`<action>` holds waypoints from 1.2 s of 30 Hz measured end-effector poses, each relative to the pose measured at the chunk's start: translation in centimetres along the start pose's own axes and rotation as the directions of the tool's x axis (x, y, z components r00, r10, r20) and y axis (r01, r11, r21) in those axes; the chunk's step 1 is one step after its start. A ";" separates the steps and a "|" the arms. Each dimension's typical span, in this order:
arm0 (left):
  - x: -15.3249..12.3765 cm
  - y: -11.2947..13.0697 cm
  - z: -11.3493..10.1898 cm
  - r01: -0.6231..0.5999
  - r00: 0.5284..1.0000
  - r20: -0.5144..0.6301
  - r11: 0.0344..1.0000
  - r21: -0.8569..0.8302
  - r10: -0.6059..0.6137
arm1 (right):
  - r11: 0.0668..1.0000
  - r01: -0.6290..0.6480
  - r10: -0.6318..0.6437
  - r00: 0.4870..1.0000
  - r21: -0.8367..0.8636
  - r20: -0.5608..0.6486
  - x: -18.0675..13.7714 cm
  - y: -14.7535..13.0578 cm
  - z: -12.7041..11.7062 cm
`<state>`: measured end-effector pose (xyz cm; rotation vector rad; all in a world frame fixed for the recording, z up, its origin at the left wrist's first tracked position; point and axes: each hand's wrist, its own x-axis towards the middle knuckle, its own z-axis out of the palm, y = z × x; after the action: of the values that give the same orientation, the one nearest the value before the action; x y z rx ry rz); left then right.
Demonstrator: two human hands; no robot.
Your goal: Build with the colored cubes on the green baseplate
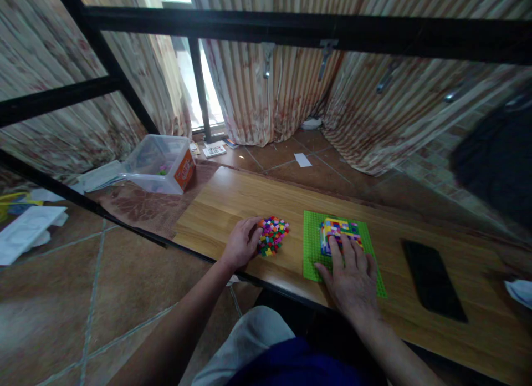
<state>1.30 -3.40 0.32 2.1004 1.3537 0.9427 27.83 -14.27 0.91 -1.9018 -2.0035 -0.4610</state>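
Note:
My left hand [242,243] rests at the left edge of a pile of small, many-coloured toy bricks [274,236]. Its fingers curve along the pile, with the thumb apart from them. A green baseplate [311,253] lies to the right of the pile, carrying a low block built from multicoloured bricks [332,226]. Over the near part of this block, my right hand [353,269] is spread palm down, fingertips on or just above the bricks. The hand hides part of the block and plate.
The wooden table [233,192] holds a black phone-like slab [434,278] right of the baseplate. Beyond its left end stands a clear plastic box [160,164] with an orange label. A black metal frame [266,28] crosses above, before striped curtains [266,97]. Papers lie on the floor.

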 end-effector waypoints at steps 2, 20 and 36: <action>0.0 0.0 0.0 -0.001 1.000 -0.008 1.000 -0.004 0.001 | 1.000 -0.017 0.018 1.000 0.023 -0.026 -0.1 -0.3 -0.1; 0.0 0.2 0.0 0.000 1.000 -0.014 1.000 -0.020 -0.001 | 0.896 -0.075 0.051 0.997 0.438 0.066 3.4 -9.5 3.5; 0.0 0.0 0.0 0.015 1.000 -0.007 1.000 -0.022 -0.015 | 0.808 -0.190 0.181 0.981 0.558 0.070 0.7 -6.3 0.3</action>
<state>1.30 -3.44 0.36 2.0699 1.3545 0.9552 21.52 -13.86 0.92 -1.6841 -1.6782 0.1910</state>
